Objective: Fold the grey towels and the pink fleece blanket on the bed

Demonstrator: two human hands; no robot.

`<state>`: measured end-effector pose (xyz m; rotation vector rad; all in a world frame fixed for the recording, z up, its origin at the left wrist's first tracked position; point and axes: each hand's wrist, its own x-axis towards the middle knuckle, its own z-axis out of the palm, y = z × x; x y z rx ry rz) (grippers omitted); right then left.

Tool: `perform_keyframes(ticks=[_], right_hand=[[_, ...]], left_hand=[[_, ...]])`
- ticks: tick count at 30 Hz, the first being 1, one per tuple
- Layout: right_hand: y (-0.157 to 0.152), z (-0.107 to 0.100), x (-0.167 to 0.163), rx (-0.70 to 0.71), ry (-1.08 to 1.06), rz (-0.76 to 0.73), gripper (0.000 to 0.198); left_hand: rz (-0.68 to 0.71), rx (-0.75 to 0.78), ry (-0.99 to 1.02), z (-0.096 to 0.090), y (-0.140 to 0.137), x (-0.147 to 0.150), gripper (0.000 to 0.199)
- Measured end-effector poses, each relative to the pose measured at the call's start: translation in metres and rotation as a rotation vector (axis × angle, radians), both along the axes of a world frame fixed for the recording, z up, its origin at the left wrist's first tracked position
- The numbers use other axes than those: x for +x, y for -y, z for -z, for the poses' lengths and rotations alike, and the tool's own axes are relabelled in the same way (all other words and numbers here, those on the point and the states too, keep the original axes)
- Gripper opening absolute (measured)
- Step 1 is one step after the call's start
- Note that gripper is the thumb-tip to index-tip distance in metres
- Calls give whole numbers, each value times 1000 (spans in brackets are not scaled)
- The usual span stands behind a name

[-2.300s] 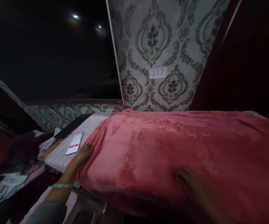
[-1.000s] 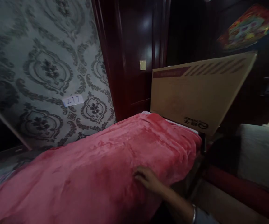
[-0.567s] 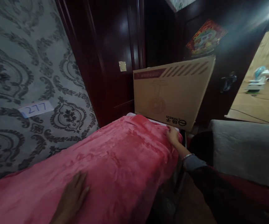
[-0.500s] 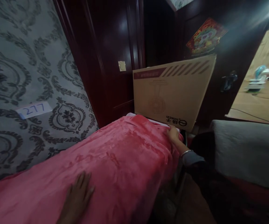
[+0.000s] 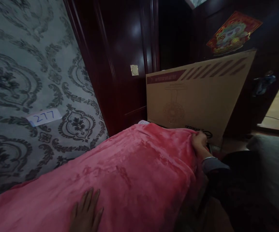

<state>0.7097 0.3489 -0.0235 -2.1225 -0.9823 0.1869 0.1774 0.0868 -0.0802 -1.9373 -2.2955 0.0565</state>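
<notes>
A pink plush blanket [image 5: 129, 167] is spread over a long, raised surface along the wall. My left hand [image 5: 87, 212] lies flat on it near the bottom, fingers spread, gripping nothing. At the far right corner, my right hand [image 5: 199, 140] is closed on the blanket's edge, which is drawn up taut there. A bracelet and grey cuff show at that wrist. The blanket covers most of what lies underneath; only a small white corner [image 5: 143, 122] peeks out at the far end.
A big cardboard box [image 5: 194, 96] stands upright just past the blanket's far end, before a dark red door frame [image 5: 120, 48]. Patterned wallpaper [image 5: 37, 80] with a "277" paper label [image 5: 44, 117] runs along the left. A grey padded surface [image 5: 278, 167] sits at right.
My right hand has pulled the blanket's far edge over the white strip that showed at the end. My left hand stays flat on the blanket. The view has turned slightly left.
</notes>
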Motion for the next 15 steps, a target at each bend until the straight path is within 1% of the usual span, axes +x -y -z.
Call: perform_keyframes(ticks=[2, 5, 8, 10, 11, 12, 13, 15], right_hand=[[0, -8, 11, 15, -60, 80, 40], [5, -9, 18, 50, -116, 120, 42], [12, -3, 10, 96, -122, 115, 47], [15, 3, -5, 131, -85, 90, 56], [16, 7, -15, 156, -44, 37, 60], [19, 11, -28, 184, 10, -53, 62], [22, 17, -43, 214, 70, -180, 59], [34, 32, -78, 270, 181, -503, 51]], left_hand=[[-2, -13, -3, -2, 1, 2, 61], [-12, -61, -27, -6, 2, 5, 62], [-16, -77, -45, -8, 1, 7, 62], [-14, -69, -48, -8, 0, 7, 61], [-13, -56, -41, -8, 0, 8, 61], [-10, -39, -27, -8, 1, 10, 60], [-3, -19, -3, -9, 2, 13, 60], [13, 24, 64, -14, 8, 21, 59]])
